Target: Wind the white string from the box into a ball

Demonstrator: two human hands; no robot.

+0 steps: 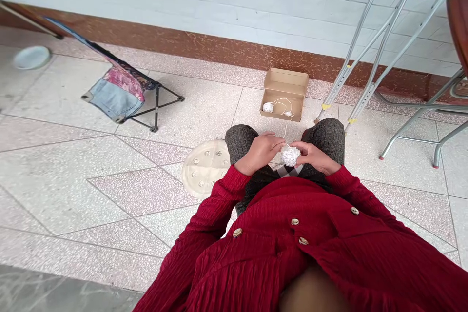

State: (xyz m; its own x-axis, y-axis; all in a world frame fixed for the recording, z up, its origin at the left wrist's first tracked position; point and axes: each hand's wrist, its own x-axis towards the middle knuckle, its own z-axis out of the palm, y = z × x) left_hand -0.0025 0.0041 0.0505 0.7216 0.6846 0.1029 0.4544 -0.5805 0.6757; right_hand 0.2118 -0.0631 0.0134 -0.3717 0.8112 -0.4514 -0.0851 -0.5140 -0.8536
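Note:
A ball of white yarn (pixel 290 156) sits in the fingers of my right hand (pixel 313 157), just above my lap. My left hand (pixel 261 150) is beside it, thumb and fingers closed together at the loose strand of yarn (pixel 285 131). That strand runs from the open cardboard box (pixel 281 118) on the floor in front of my knees. Inside the box lie a second white ball (pixel 268 107), a much smaller white bunch (pixel 288 114) and a loop of loose yarn. The inner fingers of both hands are partly hidden.
Metal crutches (pixel 380 56) with yellow pads lean on the wall right of the box. A metal-legged chair (pixel 420 105) stands at far right. To the left are a folding stool (pixel 119 95) and a round pale plate (pixel 32 58). A round beige cover (pixel 204 168) lies by my left knee.

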